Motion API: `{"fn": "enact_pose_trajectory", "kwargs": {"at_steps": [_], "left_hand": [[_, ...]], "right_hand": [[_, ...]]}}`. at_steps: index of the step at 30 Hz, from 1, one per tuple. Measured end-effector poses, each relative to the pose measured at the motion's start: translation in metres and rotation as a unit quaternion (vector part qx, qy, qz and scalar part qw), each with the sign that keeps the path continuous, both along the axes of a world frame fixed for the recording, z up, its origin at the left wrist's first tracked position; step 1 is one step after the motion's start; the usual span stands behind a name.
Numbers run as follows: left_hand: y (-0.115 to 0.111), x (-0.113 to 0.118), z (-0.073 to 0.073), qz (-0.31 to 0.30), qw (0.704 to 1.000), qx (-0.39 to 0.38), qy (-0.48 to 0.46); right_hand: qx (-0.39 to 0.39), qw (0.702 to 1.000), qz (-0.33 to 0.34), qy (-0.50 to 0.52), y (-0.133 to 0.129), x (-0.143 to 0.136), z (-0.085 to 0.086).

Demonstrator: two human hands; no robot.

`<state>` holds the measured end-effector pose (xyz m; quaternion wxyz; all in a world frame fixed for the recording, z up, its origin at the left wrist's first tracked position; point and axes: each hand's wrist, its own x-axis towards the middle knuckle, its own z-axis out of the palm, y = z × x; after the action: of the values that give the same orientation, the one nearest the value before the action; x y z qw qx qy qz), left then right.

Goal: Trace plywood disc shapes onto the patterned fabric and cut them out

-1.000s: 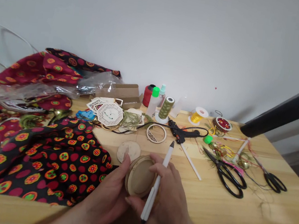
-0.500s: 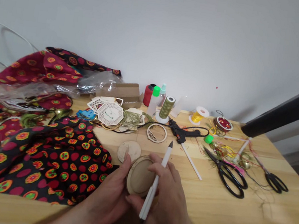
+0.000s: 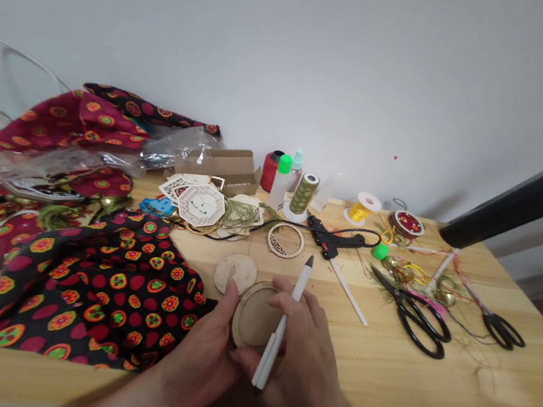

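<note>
Between my two hands is a round, shallow wooden disc with a raised rim (image 3: 255,319), held above the table's front edge. My left hand (image 3: 208,349) grips its left side, the thumb resting on the rim. Fingers of my right hand (image 3: 310,357) close on its right side, and the same hand holds a white pen (image 3: 284,326) slanting across the fingers, dark tip upward. Just beyond the left thumb lies a pale round wooden piece (image 3: 235,272). A wooden ring with a cut-out pattern (image 3: 286,240) rests farther back. Black flower-print fabric (image 3: 111,295) spreads beside my left hand.
A black glue gun (image 3: 334,238) with a white glue stick lies behind my hands. Black-handled scissors (image 3: 419,319) and a smaller pair (image 3: 503,330) lie to the right. Thread spools, including a green one (image 3: 304,194), and a green-capped bottle (image 3: 280,181) stand along the wall.
The wooden disc has shifted and turned slightly in my hands. Both hands keep nearly the same place, and the pen stays in the right one.
</note>
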<state>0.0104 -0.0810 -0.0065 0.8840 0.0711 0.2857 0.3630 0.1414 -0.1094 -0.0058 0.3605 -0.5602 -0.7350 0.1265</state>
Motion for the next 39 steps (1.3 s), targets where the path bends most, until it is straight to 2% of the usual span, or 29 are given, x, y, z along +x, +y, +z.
{"fn": "enact_pose_trajectory", "kwargs": {"at_steps": [6,9,12,15,19,27,32,34,36,39], "left_hand": [[0.000,0.001,-0.001,-0.030,0.999,0.012,0.000],[0.002,0.000,0.001,-0.026,1.000,0.007,-0.007],[0.002,-0.003,0.002,-0.009,1.000,-0.009,-0.016],[0.002,-0.006,0.001,-0.020,1.000,-0.022,-0.002],[0.001,-0.004,-0.002,-0.042,0.999,-0.012,0.005],[-0.001,-0.002,-0.003,-0.092,0.995,0.025,0.004],[-0.002,-0.003,-0.001,-0.117,0.993,0.031,0.007],[0.000,-0.003,0.003,-0.088,0.994,0.047,0.038],[0.002,-0.003,0.006,-0.022,0.990,0.078,0.114],[0.004,-0.005,0.011,0.066,0.960,0.130,0.239]], "right_hand": [[-0.010,1.000,-0.002,0.016,-0.001,0.000,-0.005],[-0.012,0.995,0.007,0.101,0.001,0.007,-0.007],[-0.045,0.972,-0.030,0.227,0.007,0.020,-0.004],[-0.110,0.944,-0.069,0.304,0.016,0.033,0.000],[-0.189,0.908,-0.037,0.373,0.024,0.038,0.005],[-0.258,0.887,0.027,0.382,0.026,0.030,0.006],[-0.238,0.906,0.020,0.348,0.026,0.031,0.007],[-0.216,0.916,0.009,0.339,0.026,0.032,0.007],[-0.198,0.921,-0.006,0.337,0.027,0.034,0.007],[-0.182,0.924,-0.027,0.335,0.027,0.036,0.006]]}}
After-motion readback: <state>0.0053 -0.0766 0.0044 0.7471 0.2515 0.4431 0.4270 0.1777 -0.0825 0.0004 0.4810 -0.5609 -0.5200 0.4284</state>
